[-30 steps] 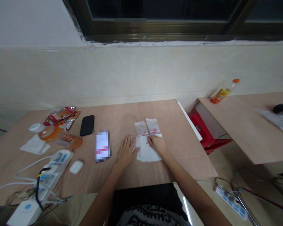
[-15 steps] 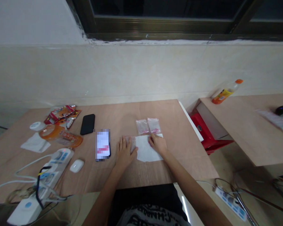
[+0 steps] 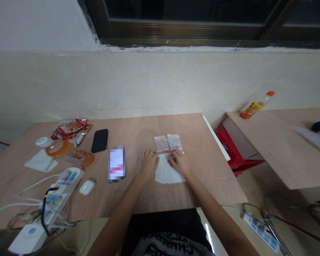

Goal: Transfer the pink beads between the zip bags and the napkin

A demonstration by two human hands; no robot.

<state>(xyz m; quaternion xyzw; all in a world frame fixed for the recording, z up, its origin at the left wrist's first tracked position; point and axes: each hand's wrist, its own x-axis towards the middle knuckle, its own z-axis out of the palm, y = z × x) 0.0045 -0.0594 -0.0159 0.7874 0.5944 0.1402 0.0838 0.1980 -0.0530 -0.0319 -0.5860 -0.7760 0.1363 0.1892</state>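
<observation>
A white sheet point(image 3: 167, 174), like a tissue or thin paper, lies flat on the wooden table in front of me. My left hand point(image 3: 150, 164) rests at its left edge, palm down, with the fingers stretched forward and the thumb out to the right. Part of a clear plastic bag point(image 3: 139, 164) shows at the left of that hand. My right hand point(image 3: 180, 163) is on the sheet's upper right part, fingers curled together; what they pinch is hidden. Just beyond the sheet lie two small clear bags with pink-red marks, a left bag point(image 3: 161, 143) and a right bag point(image 3: 174, 142).
Left of my hands are a lit phone point(image 3: 116, 164), a dark phone point(image 3: 99, 140), a white earbud case point(image 3: 87, 187), an orange bottle point(image 3: 70, 153), snack packets point(image 3: 72, 129) and a power strip point(image 3: 53, 202) with cables. A red stool point(image 3: 230, 151) stands between the tables.
My left hand has slid right, from over the clear bag to the sheet's left edge, uncovering part of that bag. My right hand stays nearly in place with fingers curled.
</observation>
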